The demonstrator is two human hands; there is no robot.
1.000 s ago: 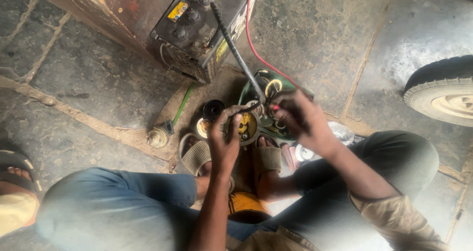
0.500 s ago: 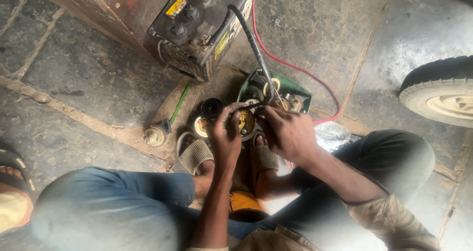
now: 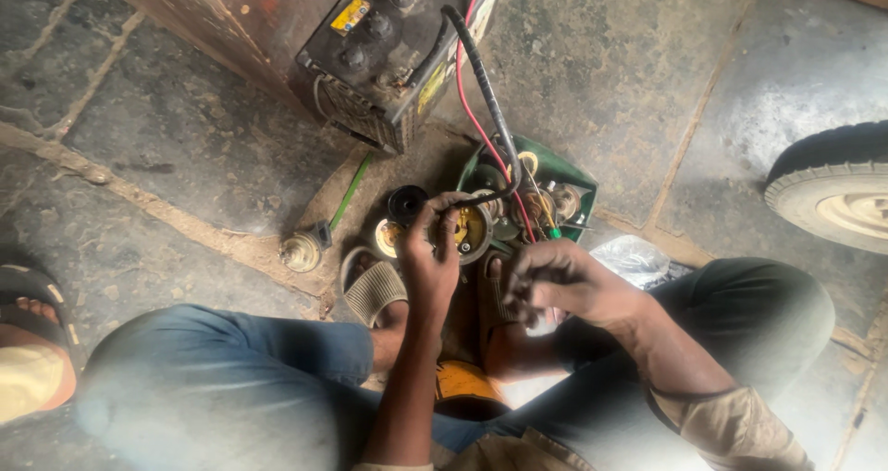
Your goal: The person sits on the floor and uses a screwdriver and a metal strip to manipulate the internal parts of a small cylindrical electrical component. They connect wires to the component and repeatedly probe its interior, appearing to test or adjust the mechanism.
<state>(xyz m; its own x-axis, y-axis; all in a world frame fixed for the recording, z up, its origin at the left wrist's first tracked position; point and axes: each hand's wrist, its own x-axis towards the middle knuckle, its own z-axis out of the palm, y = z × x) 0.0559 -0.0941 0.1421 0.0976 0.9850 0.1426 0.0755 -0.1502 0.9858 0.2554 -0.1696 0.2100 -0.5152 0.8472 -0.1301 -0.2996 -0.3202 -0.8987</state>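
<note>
My left hand (image 3: 432,247) grips a round metal motor part (image 3: 474,230) with brass and copper showing inside, held between my knees. A thick black cable (image 3: 481,82) and a thin red wire (image 3: 467,92) run from a dirty black battery (image 3: 393,50) down to that part. My right hand (image 3: 560,281) hovers just to the right and nearer me, fingers curled; whether it holds anything small is unclear. Behind the part sits a green tray (image 3: 564,170) with several round metal pieces.
A black cap (image 3: 407,203) and a screwdriver with a green shaft (image 3: 347,198) lie on the stone floor, beside a small round metal fitting (image 3: 301,251). A tyre (image 3: 837,193) stands at right. A sandalled foot (image 3: 32,337) is at left. A clear plastic bag (image 3: 638,258) lies by my knee.
My right hand has drawn back from the green tray toward my body. The black cable and red wire have swung with the view. My left hand keeps its grip on the motor part.
</note>
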